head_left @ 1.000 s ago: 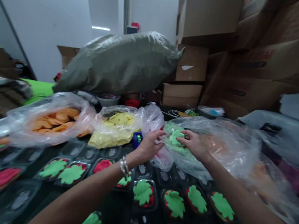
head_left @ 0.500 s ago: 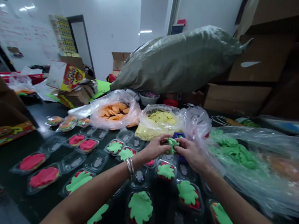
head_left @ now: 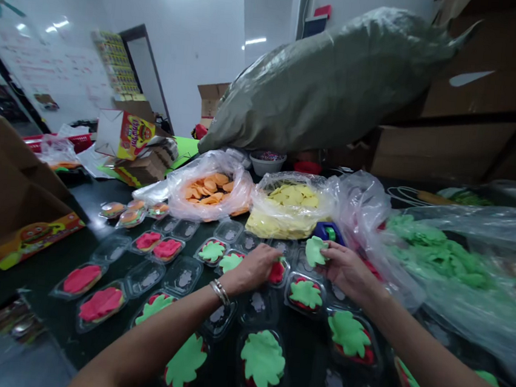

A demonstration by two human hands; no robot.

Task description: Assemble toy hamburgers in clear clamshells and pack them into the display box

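Note:
My right hand (head_left: 349,272) pinches a green lettuce-shaped piece (head_left: 315,252) between thumb and fingers, above the rows of clear plastic containers. My left hand (head_left: 256,270) is closed and reaches over a container with a red piece (head_left: 277,271) in it. Its fingertips point down there, and what they pinch, if anything, I cannot make out. Just in front of my hands, a container holds a green lettuce-shaped piece (head_left: 306,293) over red. Beside my left hand, another green piece (head_left: 230,262) is partly covered.
Further back stand plastic bags of orange discs (head_left: 210,187) and yellow slices (head_left: 294,194). A bag of green pieces (head_left: 444,254) lies on the right. To the left are red-topped containers (head_left: 100,305) and a cardboard box (head_left: 16,188). A large grey-green sack (head_left: 332,91) looms behind.
My hands were together on the green piece and have parted. My left hand has come down toward the container with the red piece; my right hand keeps the green piece. The view has shifted.

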